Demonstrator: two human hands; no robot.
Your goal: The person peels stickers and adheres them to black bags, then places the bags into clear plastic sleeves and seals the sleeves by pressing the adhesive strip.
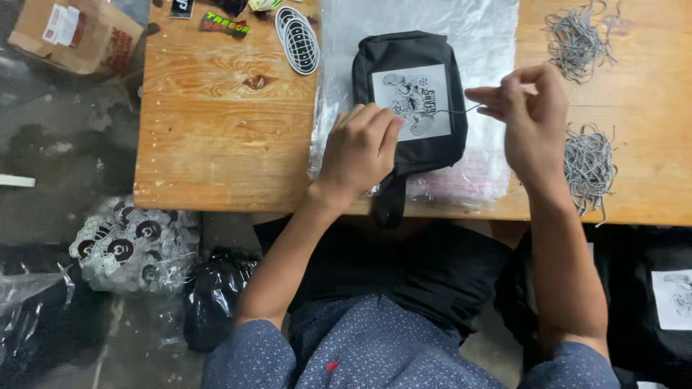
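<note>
While the black pouch (pixel 407 101) lay flat on a clear plastic sheet (pixel 476 36) spread over the wooden table (pixel 223 122), both hands worked at the white printed card (pixel 412 101) on the pouch's front. The left hand (pixel 358 151) was curled shut just below and left of the pouch, its knuckles pressing down at the card's lower left corner; whether it pinched anything underneath could not be told. The right hand (pixel 530 119), just right of the pouch, held its thumb and forefinger closed on a thin grey string (pixel 458 110) that ran from the fingertips to the card's right edge. That string looked taut and fine, so a hard tug seemed likely to tear the card's hole or drag the card askew on the pouch. If the left hand eased its pressure, the pouch might well have slid on the slippery plastic, toward the table edge just below it, where its strap (pixel 389 205) already hung over. Two heaps of loose grey strings (pixel 587 162) lay right of the pouch, one near the right wrist, and a sweep of the forearm could have tangled them or brushed some off the table. Oval stickers (pixel 298 39) sat up and left of the pouch, well apart from the hands and in little danger.
</note>
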